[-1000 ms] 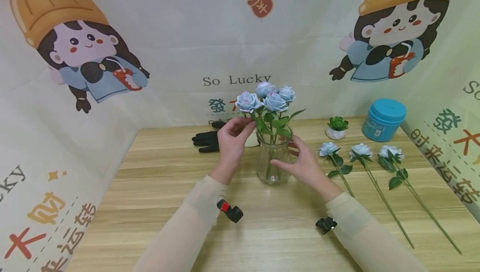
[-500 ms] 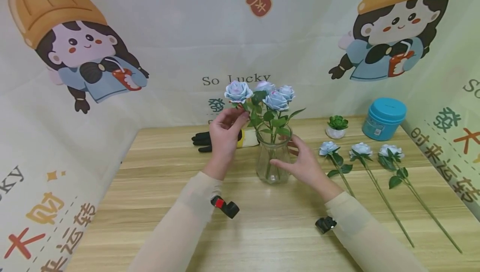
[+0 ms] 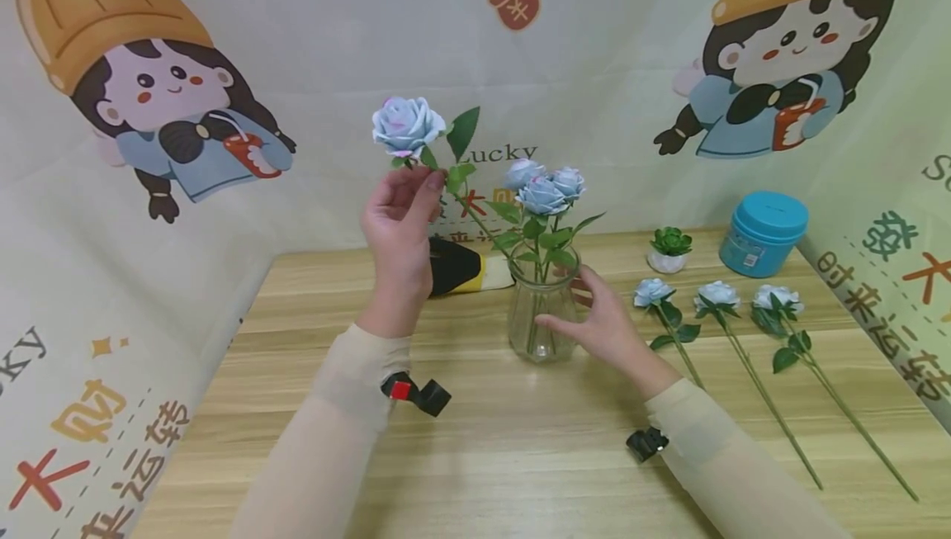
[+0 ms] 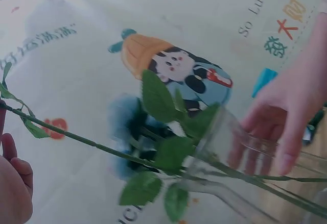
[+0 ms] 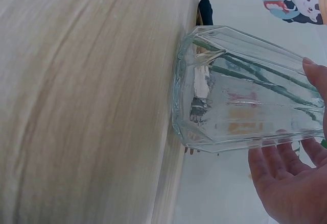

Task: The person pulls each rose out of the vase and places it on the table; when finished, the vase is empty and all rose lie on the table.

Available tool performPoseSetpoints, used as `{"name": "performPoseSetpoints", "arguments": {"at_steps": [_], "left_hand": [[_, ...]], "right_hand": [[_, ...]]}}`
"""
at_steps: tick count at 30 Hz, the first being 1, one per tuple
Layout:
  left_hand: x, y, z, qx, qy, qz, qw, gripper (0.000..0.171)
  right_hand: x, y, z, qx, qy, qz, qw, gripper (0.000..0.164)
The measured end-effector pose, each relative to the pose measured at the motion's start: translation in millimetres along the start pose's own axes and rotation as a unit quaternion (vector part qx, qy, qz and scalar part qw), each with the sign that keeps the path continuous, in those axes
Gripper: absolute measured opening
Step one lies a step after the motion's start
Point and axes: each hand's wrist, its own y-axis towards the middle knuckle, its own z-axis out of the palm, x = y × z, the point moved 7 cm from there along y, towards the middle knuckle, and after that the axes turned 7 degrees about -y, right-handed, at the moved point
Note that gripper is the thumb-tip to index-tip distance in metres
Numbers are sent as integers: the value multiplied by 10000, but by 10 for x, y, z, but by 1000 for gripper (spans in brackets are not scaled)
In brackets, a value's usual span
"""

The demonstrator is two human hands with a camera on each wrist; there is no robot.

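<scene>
My left hand [image 3: 397,234] pinches the stem of a light blue rose [image 3: 407,128] just below its bloom, left of and above the vase. The rose's green stem [image 4: 92,142] slants down to the mouth of a clear glass vase [image 3: 524,320]. Several similar roses [image 3: 544,195] with green leaves stand upright in the vase. My right hand [image 3: 605,326] holds the vase from the right, thumb on the near side and fingers round the far side. In the right wrist view, the vase [image 5: 245,127] shows green stems inside it, and the fingers of the right hand [image 5: 291,183] lie along its wall.
Three light blue roses [image 3: 716,300] lie side by side on the right of the wooden table [image 3: 475,456]. Behind them stand a small potted succulent [image 3: 670,246] and a blue lidded tub [image 3: 765,234]. A black and yellow glove [image 3: 455,267] lies behind the vase.
My left hand has moved up and left, drawing one rose away from the other blooms and partly up out of the vase. The right hand and vase have stayed in place.
</scene>
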Motion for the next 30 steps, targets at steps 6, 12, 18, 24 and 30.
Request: {"name": "performPoseSetpoints", "arguments": {"at_steps": [6, 12, 18, 24, 30], "left_hand": [[-378, 88, 90, -24, -289, 464, 9985, 20], [-565, 72, 129, 87, -254, 628, 9977, 18], [-504, -27, 84, 345, 338, 519, 9975, 25], [-317, -107, -155, 176, 816, 268, 9961, 24], [-64, -234, -495, -332, 1602, -252, 9862, 9]], "right_hand": [[-3, 9, 3, 26, 7, -3, 10000, 83], [-19, 10, 2, 39, -34, 32, 10000, 83], [-23, 6, 5, 65, -40, 19, 10000, 84], [-19, 0, 12, 68, -60, -3, 10000, 83], [-8, -9, 10, 59, -93, 40, 9999, 83]]}}
